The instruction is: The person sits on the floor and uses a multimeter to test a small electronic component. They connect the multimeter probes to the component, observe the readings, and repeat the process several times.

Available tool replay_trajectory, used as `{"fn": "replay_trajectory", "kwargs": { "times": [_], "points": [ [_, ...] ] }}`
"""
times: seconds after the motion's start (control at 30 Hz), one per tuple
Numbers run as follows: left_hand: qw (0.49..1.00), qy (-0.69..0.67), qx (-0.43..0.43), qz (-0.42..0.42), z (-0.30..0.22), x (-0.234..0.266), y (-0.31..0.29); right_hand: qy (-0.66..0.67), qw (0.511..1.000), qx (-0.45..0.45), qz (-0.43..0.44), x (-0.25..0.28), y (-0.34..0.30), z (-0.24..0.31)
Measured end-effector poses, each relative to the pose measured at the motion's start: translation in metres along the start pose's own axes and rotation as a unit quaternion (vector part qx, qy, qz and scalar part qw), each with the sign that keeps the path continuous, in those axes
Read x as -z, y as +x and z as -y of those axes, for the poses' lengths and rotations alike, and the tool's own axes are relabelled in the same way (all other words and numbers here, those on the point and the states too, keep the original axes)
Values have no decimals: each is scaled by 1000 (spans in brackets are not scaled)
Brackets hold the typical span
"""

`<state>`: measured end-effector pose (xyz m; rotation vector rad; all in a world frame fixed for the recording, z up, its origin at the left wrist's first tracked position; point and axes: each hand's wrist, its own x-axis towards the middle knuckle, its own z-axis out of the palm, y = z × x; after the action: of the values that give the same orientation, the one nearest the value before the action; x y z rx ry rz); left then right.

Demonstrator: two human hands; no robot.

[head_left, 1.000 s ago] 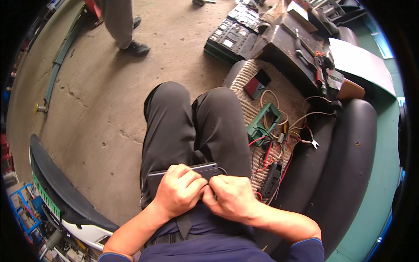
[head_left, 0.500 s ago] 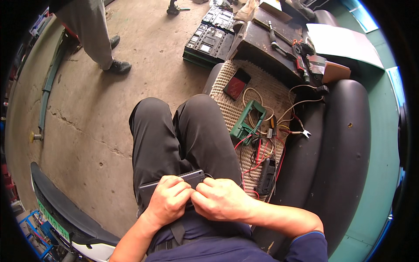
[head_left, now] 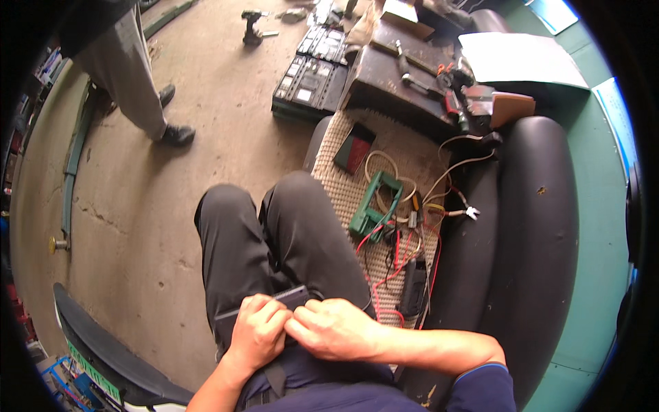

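Observation:
Across my thighs lies a flat, dark grey rectangular casing [head_left: 292, 296], partly covered by my hands. My left hand [head_left: 258, 334] is closed, its fingers curled over the casing's near edge. Touching it, my right hand [head_left: 333, 329] is also closed, thumb and fingers pinched together; whatever is between them is hidden. A short dark cable [head_left: 317, 294] curves out beside the right knuckles. To my right, a green plastic frame [head_left: 376, 206] rests on the woven beige mat [head_left: 329, 185], among red, black and cream wires and a black elongated device [head_left: 413, 287].
A dark tablet-like panel [head_left: 354, 148] lies farther up the mat. Behind it, a dark wooden box [head_left: 374, 72] carries hand tools. An opened tool case [head_left: 309, 86] and a cordless drill [head_left: 252, 29] are on the floor. A person [head_left: 127, 75] stands at the far left. Black padded cushions [head_left: 535, 226] line the right.
The whole view has shifted, so the seat and box sit slightly farther left. My hands stay together at the casing, with only a slight change of position.

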<state>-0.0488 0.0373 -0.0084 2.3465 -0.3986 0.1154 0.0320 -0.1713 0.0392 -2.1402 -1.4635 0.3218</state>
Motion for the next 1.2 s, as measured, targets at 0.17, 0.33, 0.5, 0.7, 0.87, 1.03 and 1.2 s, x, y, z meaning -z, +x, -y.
{"fn": "replay_trajectory", "kwargs": {
  "times": [0.17,0.33,0.5,0.7,0.87,1.03,1.2],
  "points": [
    [999,11,33,-17,-3,4,5,26,999,28,2,11,4,-16],
    [997,23,54,42,1,5,4,73,997,29,-16,28,8,-29],
    [990,29,134,23,-10,5,22,57,933,-126,-333,103,3,-135],
    [989,5,146,34,-19,10,49,343,591,-414,-601,173,-59,-383],
    [989,3,142,44,-11,-3,54,350,603,-448,-560,191,-80,-476],
    [966,67,222,113,-26,14,72,324,626,-418,-573,143,-100,-389],
    [922,110,230,290,-29,33,76,376,671,-517,-375,44,-137,-261]
  ]
}}
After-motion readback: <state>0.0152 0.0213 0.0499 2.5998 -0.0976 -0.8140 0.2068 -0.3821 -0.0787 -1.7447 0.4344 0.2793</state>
